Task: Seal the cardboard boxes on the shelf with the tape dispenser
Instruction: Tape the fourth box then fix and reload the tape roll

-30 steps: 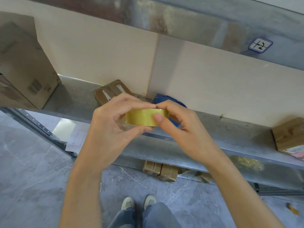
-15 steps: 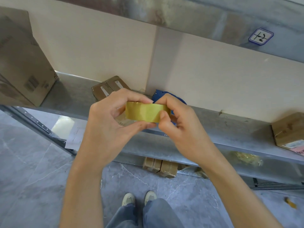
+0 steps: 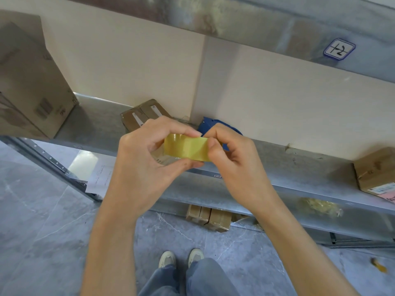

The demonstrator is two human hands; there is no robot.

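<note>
Metal shelf (image 3: 299,167) ahead; our left hand (image 3: 145,159) and right hand (image 3: 233,154) pinch a light, stiff, sticky yellow tape roll (image 3: 186,149) by its edges, near the blue dispenser (image 3: 210,126).

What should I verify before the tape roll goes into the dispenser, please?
1. Tape roll gripped by both the left hand and the right hand: ok.
2. Free end of the tape found: cannot tell.
3. Blue tape dispenser within reach on the shelf: ok, partly hidden behind the hands.
4. Dispenser empty and ready for a roll: cannot tell.
5. Small cardboard box beside the dispenser, ready for sealing: ok.
</note>
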